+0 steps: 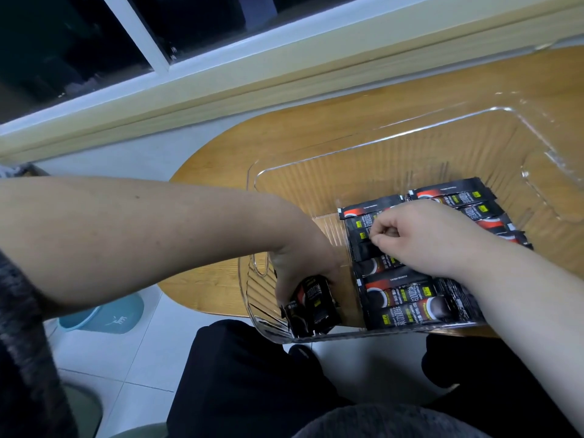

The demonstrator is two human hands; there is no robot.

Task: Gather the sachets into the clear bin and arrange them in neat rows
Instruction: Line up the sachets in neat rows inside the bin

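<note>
A clear plastic bin (395, 143) stands on the wooden table, its near edge hanging over the table's front. Black sachets (401, 298) with red and white print lie inside in rows across the bin's floor. My left hand (303, 267) reaches into the bin's near left corner and grips a bundle of sachets (313, 308) standing on end. Over the laid rows, my right hand (420, 235) pinches the edge of one sachet (363, 235) with thumb and forefinger. My right forearm hides part of the right-hand rows.
The wooden table (284, 137) has a rounded left end and sits beside a pale wall and window frame (158, 36). A blue mat (104, 317) lies on the tiled floor at the left. My dark-trousered legs (252, 374) are under the bin's near edge.
</note>
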